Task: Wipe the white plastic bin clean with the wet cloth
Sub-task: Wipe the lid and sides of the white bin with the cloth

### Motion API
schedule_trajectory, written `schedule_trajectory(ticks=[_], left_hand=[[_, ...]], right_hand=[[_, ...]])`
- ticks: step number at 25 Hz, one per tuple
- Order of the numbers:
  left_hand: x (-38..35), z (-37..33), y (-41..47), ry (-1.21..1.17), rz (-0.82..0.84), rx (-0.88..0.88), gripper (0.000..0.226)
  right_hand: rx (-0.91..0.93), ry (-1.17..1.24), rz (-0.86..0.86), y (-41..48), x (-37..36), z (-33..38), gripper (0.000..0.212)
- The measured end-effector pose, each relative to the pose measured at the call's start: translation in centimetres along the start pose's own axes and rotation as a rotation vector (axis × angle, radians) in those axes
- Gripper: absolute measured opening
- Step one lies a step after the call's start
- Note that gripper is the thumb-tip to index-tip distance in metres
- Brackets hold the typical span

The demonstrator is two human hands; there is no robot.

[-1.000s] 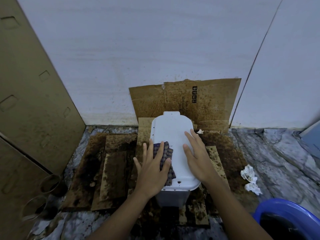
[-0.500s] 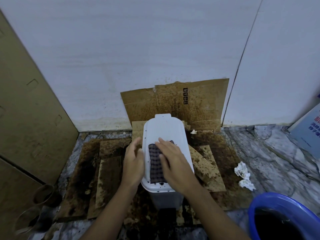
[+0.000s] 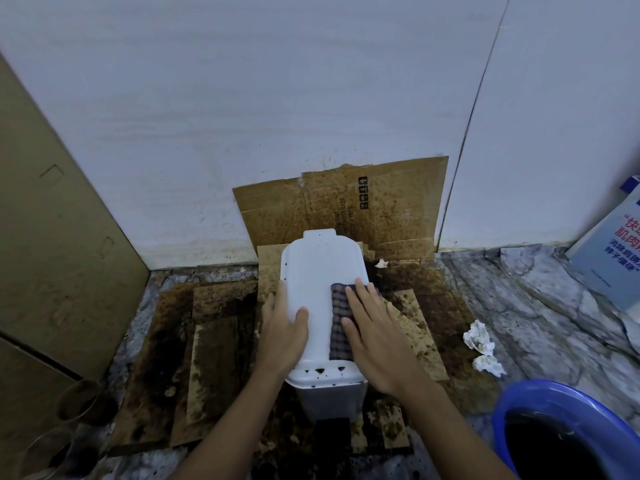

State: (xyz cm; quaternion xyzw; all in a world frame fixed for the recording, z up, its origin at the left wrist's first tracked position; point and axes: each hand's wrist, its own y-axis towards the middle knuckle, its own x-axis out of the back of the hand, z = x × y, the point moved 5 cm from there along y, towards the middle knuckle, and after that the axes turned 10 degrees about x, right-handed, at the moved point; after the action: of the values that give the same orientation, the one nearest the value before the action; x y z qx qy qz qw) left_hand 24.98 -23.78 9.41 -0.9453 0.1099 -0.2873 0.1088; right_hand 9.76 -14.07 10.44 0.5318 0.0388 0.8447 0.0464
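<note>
The white plastic bin stands on stained cardboard against the wall, lid closed, with dark spots along its near rim. A dark checked cloth lies on the right half of the lid. My right hand lies flat on the cloth with straight fingers and presses it onto the lid. My left hand rests on the bin's left edge, thumb on top of the lid and fingers down the side.
Stained cardboard covers the floor and leans on the wall behind the bin. A blue basin of dark water sits at the lower right. Crumpled white tissues lie to the right. Cardboard panels stand at the left.
The cloth passed from under my left hand to under my right, then slid from the lid's middle to its right side. My left hand moved to the bin's left edge.
</note>
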Motion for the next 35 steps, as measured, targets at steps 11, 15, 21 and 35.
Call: schedule_trajectory(ticks=[11,15,21,35], left_hand=[[0.8,0.8,1.1,0.159,0.006,-0.078,0.079],[2.9,2.6,1.8,0.139,-0.004,-0.048,0.077],[3.6,2.5,2.0,0.154,-0.104,-0.002,0.082],[5.5,2.1,3.5,0.328,-0.110,-0.207,0.066]], right_hand=[[0.008,0.383,-0.015,0.0,-0.4,0.1,0.065],[0.042,0.324,-0.021,-0.2,-1.4,3.2,0.062],[-0.003,0.547,-0.112,1.0,-2.0,4.1,0.060],[0.007,0.837,-0.080,3.6,-6.3,7.3,0.065]])
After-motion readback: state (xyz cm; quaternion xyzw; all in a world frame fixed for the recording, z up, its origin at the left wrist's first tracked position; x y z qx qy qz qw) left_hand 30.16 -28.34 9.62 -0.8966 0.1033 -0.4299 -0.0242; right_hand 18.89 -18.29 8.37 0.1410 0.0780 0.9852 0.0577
